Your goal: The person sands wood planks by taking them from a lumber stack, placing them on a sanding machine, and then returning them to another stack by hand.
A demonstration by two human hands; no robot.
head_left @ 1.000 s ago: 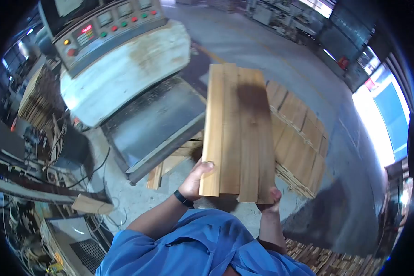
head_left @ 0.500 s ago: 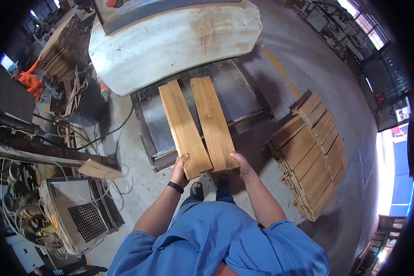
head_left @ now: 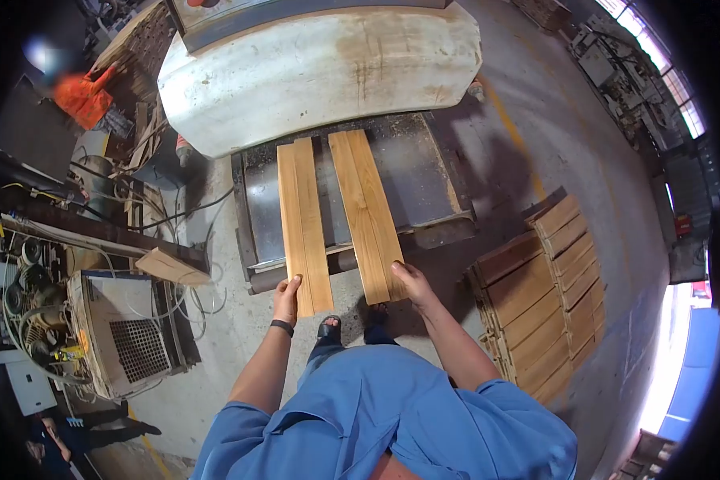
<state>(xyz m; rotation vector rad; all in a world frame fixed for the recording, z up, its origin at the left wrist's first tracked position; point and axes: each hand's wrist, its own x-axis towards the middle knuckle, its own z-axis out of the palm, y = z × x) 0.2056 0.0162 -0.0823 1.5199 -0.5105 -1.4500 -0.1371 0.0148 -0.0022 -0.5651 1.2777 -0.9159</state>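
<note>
Left boards (head_left: 305,224) and right boards (head_left: 364,212) are farther apart at the near ends than they were half a second ago, when those ends almost met. Now a gap runs all the way between them. The left hand (head_left: 286,298) is closed on the left boards, with its thumb on top, at the outer edge close to the near end. The right hand (head_left: 412,282) is closed on the right boards the same way, its thumb near the outer corner. The other fingers are mostly hidden. Both sets of boards point away from the grip, with their far ends over the dark table (head_left: 416,184); they may be resting on it, but it is hard to tell. Past the table, straight ahead of both hands, is a big white cover (head_left: 320,72). A wood stack (head_left: 548,288) sits on the floor to the right of the right hand. Well off to the left of the left hand is a person in orange (head_left: 82,100).
</note>
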